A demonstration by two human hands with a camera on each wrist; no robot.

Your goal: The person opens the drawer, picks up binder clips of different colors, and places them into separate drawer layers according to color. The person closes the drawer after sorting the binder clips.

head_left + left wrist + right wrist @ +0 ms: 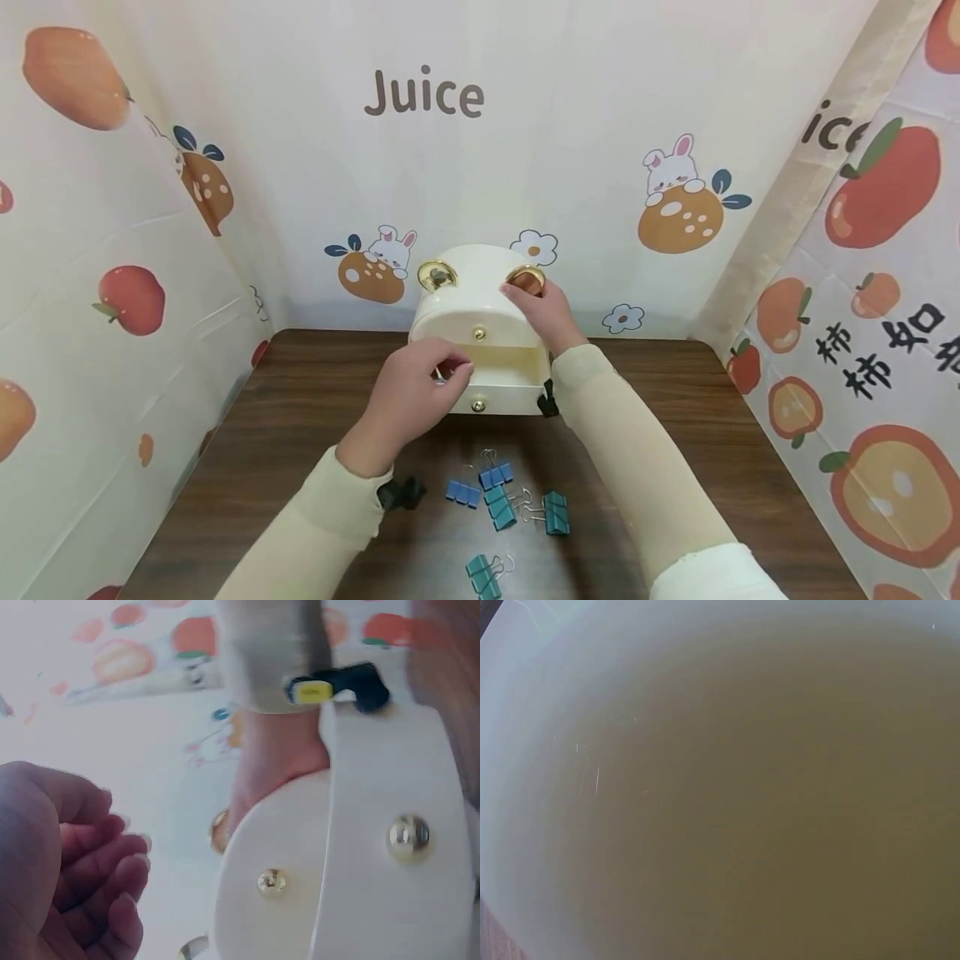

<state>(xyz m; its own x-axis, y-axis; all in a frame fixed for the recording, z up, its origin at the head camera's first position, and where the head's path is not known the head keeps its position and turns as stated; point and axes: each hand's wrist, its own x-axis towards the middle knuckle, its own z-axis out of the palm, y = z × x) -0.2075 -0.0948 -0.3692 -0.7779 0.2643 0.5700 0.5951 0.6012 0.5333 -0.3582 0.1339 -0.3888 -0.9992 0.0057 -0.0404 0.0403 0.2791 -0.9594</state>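
A small white drawer box with a rounded top, gold knobs and two round gold ears stands toward the back of the table. Its lower drawer is pulled out. My right hand grips the right gold ear, thumb at its front. My left hand hovers at the drawer's left side, fingers loosely curled. In the left wrist view that left hand shows nothing between thumb and fingers. A silvery glint shows beside its fingers in the head view. The box's pale surface fills the right wrist view.
On the brown table, in front of the box, lie blue binder clips and teal binder clips. One more teal clip lies nearer the front. Fruit-printed curtains hang behind and at both sides.
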